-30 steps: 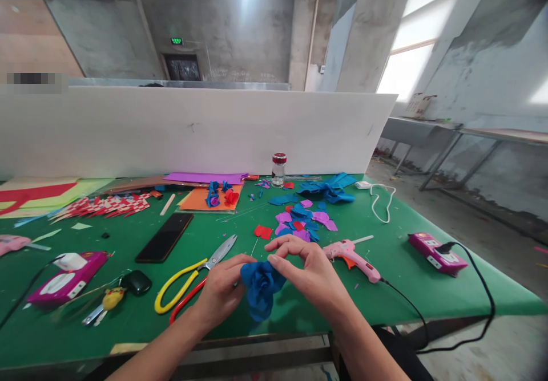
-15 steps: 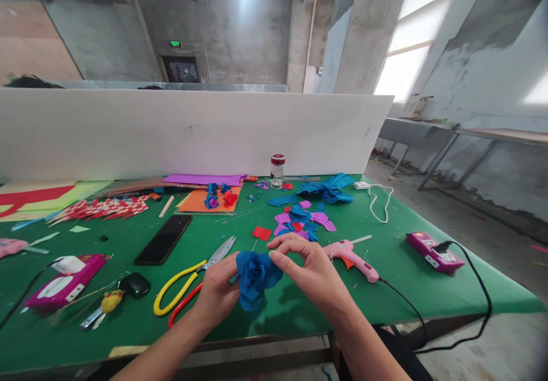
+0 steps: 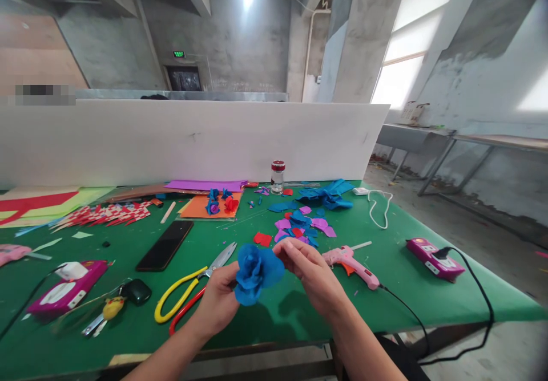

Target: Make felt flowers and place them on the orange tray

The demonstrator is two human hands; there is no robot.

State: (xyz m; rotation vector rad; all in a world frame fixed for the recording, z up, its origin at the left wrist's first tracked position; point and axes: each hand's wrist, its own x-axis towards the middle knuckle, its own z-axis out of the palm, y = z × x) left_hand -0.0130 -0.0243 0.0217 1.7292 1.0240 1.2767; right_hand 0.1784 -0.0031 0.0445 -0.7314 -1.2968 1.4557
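Observation:
A blue paper flower (image 3: pixel 250 275) with layered, ruffled petals is held above the front of the table. My left hand (image 3: pixel 220 298) grips it from the left and below; the fingertips are partly hidden behind the petals. At the flower's right side, my right hand (image 3: pixel 310 272) is closed, thumb and fingers pinched at the edge of an outstretched petal (image 3: pixel 274 267). Scissors (image 3: pixel 192 287) with yellow and red handles lie beside my left hand. To the right of my right hand rests a pink glue gun (image 3: pixel 353 264). Loose blue, purple and red paper petals (image 3: pixel 302 224) lie beyond the hands.
A black phone (image 3: pixel 165 246), a keyring (image 3: pixel 112 307) and a purple power strip (image 3: pixel 71 290) lie left. Small paper flowers (image 3: pixel 220 201) sit on orange paper. A glass jar (image 3: pixel 278 177) stands before the white board (image 3: pixel 192 141). Another power strip (image 3: pixel 434 258) with a cable lies right.
The flower has tilted a little, its face turned more upward and a petal extending to the right. My right fingers have drawn together at that petal. The view has tipped slightly upward.

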